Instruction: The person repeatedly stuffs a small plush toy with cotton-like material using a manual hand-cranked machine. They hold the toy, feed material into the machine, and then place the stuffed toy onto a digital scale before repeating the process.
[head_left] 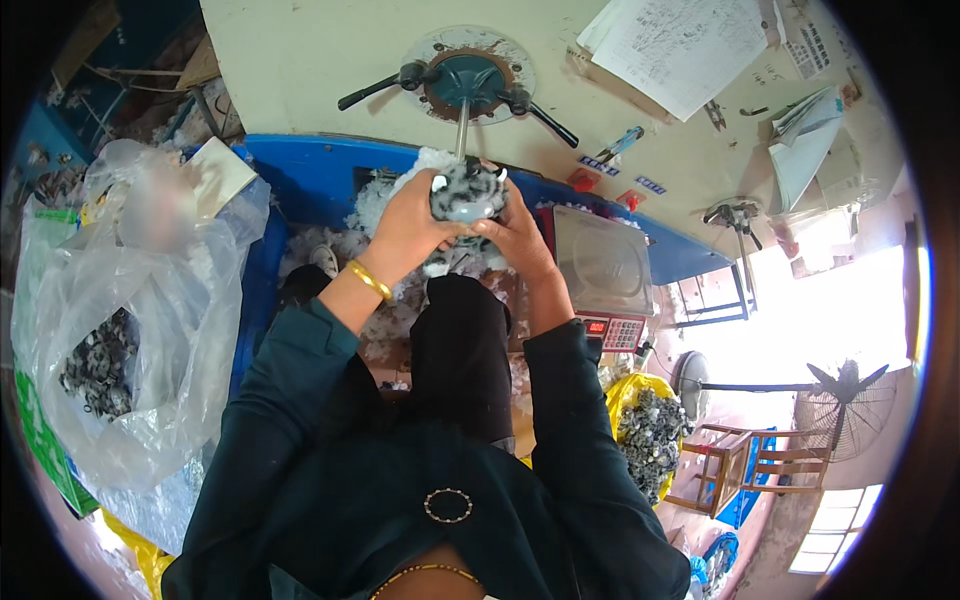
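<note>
Both hands grip a small plush toy point(468, 192) with grey and black mottled fur, white tips and a pale smooth patch. My left hand point(408, 218), a gold bangle at its wrist, closes round the toy's left side. Round its right side wraps my right hand point(518, 232), with the two thumbs nearly meeting at the toy's near edge. A thin metal tube point(462, 130) comes down from the machine's round dark hub to the toy. Where the tube ends is hidden. White fluffy stuffing point(375, 205) lies beside and below my hands.
Left of me stands a clear plastic bag point(150, 400) with grey and black furry pieces. At the right are a weighing scale point(603, 262), a yellow sack point(648, 432) of similar pieces, a standing fan point(845, 412) and wooden chairs point(715, 470). Papers point(680, 50) lie on the pale machine panel point(300, 60).
</note>
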